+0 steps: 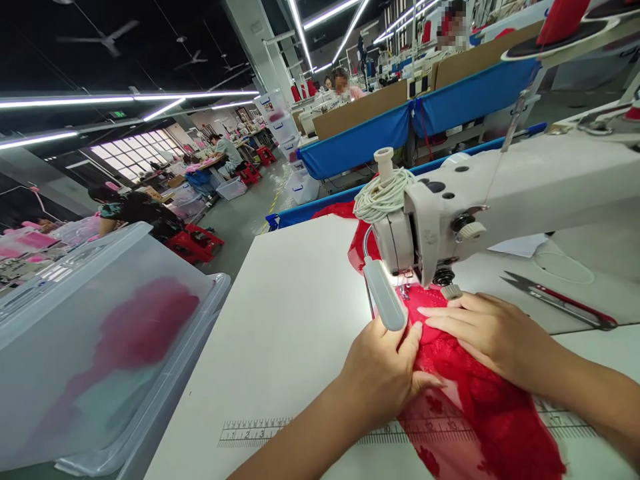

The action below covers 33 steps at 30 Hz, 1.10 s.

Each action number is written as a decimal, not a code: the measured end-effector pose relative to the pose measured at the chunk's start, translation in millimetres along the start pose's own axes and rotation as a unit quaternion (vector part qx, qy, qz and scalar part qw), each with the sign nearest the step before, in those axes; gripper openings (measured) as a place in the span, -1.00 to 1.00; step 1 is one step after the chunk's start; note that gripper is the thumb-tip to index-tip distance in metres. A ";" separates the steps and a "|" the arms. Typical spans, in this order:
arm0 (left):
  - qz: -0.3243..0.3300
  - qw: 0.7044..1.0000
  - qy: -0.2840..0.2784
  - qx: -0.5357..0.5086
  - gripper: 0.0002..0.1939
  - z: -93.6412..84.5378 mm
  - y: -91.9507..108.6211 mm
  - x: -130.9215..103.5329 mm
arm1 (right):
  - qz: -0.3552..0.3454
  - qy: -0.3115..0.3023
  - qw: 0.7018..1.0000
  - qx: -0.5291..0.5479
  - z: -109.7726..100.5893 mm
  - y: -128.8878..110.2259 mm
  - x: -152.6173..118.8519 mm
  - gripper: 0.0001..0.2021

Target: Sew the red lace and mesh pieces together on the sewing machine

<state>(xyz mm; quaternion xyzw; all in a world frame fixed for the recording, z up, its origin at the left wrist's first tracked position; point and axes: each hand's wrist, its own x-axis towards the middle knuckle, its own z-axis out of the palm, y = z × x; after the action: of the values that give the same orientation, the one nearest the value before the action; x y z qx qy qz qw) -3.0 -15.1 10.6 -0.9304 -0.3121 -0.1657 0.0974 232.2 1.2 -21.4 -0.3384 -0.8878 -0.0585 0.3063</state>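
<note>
Red lace fabric (495,407) lies under the sewing machine (540,180) and trails toward the table's front edge, partly sheer. My left hand (383,367) rests at the fabric's left side, thumb apart from the fingers; some fingertips are hidden behind the grey lamp (386,297). Lying flat on the red cloth, my right hand (495,333) has its fingers stretched toward the presser foot (404,291). Both hands are just in front of the needle area, which the lamp lights. More red cloth (357,247) shows behind the machine head.
Thread snips (560,300) lie right of the machine. A printed ruler (255,433) runs along the front of the white table (280,320). At the left stands a translucent plastic bin (95,347) with red cloth inside. Other people work at stations beyond.
</note>
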 end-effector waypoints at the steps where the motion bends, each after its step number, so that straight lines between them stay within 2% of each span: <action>1: 0.000 1.000 0.004 -0.001 -0.19 -0.5 0.8 0.1 | -0.001 0.000 1.000 0.002 -0.2 0.2 0.4 -0.57; 10: -0.012 0.999 -0.017 0.028 -0.18 2.3 3.3 -1.3 | 0.001 0.001 1.000 0.003 0.8 3.7 -1.5 -0.62; 17: -0.031 0.999 0.018 0.030 -0.20 7.3 -0.7 -2.4 | -0.009 -0.005 1.000 -0.010 -4.6 6.5 9.6 -0.63; 24: -0.027 0.999 0.008 0.038 -0.23 10.4 -8.5 -1.6 | -0.005 -0.022 1.000 0.013 -2.4 11.5 12.7 -0.59; 29: 0.006 0.999 0.014 0.028 -0.22 10.7 -15.4 2.0 | -0.038 -0.009 0.999 0.001 -6.3 11.2 9.9 -0.57; 33: 0.048 0.998 -0.026 -0.010 -0.44 6.0 -16.6 5.7 | -0.071 -0.023 0.997 0.026 -10.5 8.9 7.7 -0.63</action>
<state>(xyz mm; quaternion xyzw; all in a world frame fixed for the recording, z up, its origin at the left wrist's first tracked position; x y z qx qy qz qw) -7.4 2.7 8.4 -0.9491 -0.2680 -0.1400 0.0884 238.7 9.1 -9.4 -0.2680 -0.9176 -0.0491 0.2896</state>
